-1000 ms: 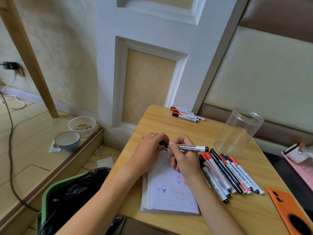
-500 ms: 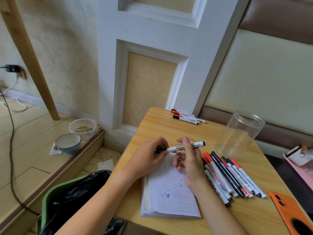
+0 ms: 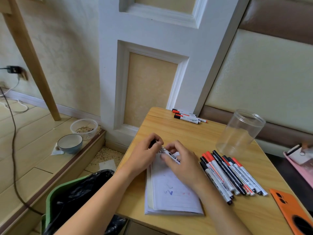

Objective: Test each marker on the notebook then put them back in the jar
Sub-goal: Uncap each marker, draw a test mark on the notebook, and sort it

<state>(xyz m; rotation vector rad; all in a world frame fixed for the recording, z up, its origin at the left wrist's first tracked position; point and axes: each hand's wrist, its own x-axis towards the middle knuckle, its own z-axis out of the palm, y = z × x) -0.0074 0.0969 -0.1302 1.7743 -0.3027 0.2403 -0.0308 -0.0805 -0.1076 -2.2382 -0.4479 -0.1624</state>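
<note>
Marker now lowered and tilted, far end swung down toward notebook, against level hold half a second ago. Black cap end pinched by left hand; barrel pinched by right hand fingers. Marker held between both hands, over notebook's top edge. Jar upright, well apart at right. Loose markers laid just right of right hand.
</note>
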